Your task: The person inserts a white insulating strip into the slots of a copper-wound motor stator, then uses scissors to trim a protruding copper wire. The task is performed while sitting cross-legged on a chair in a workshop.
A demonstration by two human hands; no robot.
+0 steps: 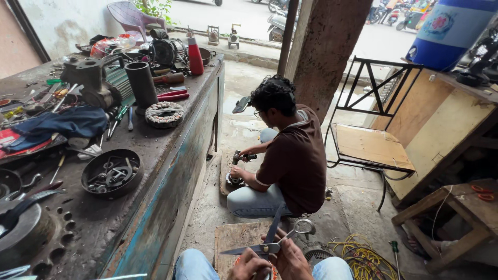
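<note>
The fingers of the right hand (293,262) are curled around the handles of a pair of scissors (270,243) – blades spread open, one pointing up, the other out to the left – while the fingers of the left hand (249,267) are folded, and what they pinch cannot be told. The scissors are held just above a wooden board (233,238) lying on the floor between the knees. Beyond the board a co-worker (290,155) is crouched over a metal part (236,179). Right of the board, yellow wire (363,256) is piled; left of it, a cluttered workbench (155,171) is seen.
</note>
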